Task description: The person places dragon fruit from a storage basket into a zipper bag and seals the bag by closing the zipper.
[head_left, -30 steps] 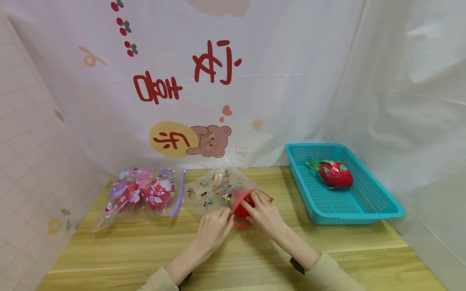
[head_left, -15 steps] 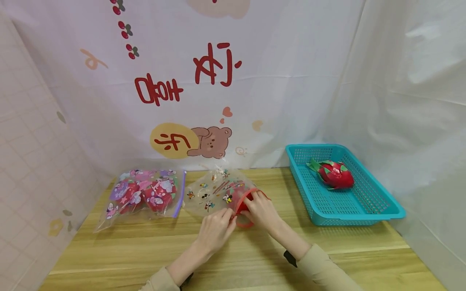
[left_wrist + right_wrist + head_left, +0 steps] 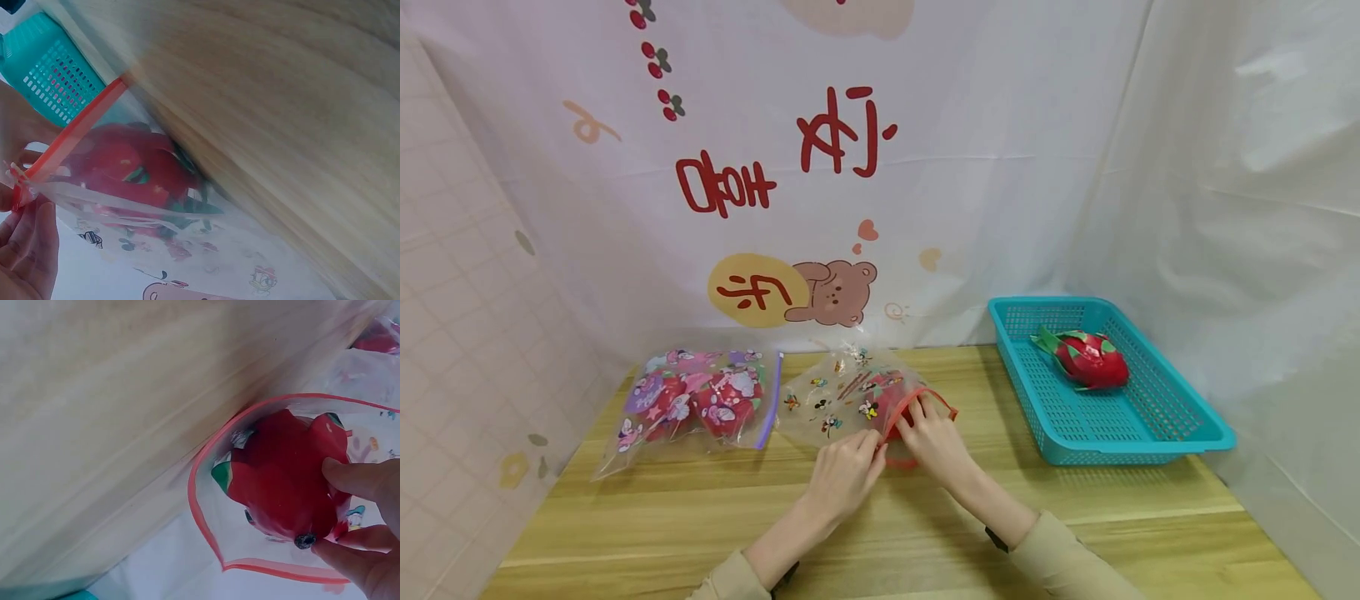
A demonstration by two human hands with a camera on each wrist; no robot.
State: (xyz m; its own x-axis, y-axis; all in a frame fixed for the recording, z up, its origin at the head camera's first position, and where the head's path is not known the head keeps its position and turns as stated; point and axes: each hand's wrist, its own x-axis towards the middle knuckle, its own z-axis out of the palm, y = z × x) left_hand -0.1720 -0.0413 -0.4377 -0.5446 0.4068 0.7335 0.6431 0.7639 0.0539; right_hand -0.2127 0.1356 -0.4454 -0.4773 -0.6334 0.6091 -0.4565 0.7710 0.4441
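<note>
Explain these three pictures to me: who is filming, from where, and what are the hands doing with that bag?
No machine here: a person works with two bare hands and wears three cameras. The wide picture comes from one on the head, looking down at a wooden table. The two close-ups come from cameras on the wrists.

In the middle lies a clear printed bag with a red rim. The left hand pinches that rim at one end. The right hand holds the mouth open, its fingers on a red dragon fruit inside the bag.

To the left lies a second bag with red contents, purple strip along its edge. To the right stands a teal basket holding another dragon fruit.
</note>
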